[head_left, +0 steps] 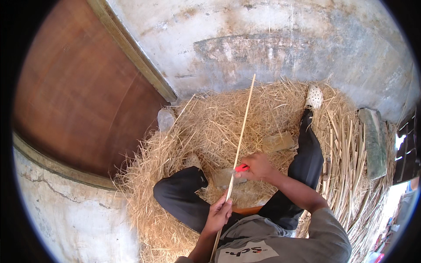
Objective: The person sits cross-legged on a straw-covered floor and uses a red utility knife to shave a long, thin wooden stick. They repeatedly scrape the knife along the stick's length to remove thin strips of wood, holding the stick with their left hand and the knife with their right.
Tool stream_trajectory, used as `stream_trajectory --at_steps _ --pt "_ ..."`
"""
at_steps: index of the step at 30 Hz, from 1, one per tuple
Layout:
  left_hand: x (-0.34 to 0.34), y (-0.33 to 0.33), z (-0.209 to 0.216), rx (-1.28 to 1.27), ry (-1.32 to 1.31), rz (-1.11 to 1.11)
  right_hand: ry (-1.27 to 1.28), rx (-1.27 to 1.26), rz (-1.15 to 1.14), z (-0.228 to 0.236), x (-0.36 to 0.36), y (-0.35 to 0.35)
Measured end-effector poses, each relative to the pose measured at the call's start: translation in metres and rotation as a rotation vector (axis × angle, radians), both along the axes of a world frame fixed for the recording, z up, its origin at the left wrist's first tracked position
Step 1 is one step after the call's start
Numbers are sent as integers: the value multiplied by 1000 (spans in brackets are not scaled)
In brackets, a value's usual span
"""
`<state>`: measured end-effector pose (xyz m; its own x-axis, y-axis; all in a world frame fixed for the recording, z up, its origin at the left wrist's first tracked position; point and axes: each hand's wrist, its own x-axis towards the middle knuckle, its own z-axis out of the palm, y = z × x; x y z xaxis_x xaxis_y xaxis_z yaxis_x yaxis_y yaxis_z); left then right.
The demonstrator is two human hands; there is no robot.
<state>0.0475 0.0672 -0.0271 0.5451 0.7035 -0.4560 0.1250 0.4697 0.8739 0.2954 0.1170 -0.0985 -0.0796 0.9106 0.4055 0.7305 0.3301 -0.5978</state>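
A long, pale strip of split bamboo (245, 117) runs from my lap up toward the wall, tilted slightly to the right at its far end. Low on the strip, my left hand (218, 215) is closed around it. Farther up, my right hand (259, 166) grips a small knife with a red handle (241, 168). Its blade end meets the strip, though the blade itself is too small to make out well. Beneath the hands, a flat block (224, 177) lies among the shavings between my legs.
Straw-like shavings (219, 118) cover the floor around my legs. Several long strips (344, 153) lie at the right, beside a grey-green slab (373, 142). Another block (279, 142) sits near my right leg. A brown door panel (83, 92) and a stained wall (280, 48) border the space.
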Motion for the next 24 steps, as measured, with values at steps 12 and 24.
stream_trajectory --at_steps 12,24 --pt "11 -1 1 -112 -179 116 -211 124 -205 -7 -3 15" --pt "4 -26 9 78 -72 35 -37 -158 -477 3 28 35"
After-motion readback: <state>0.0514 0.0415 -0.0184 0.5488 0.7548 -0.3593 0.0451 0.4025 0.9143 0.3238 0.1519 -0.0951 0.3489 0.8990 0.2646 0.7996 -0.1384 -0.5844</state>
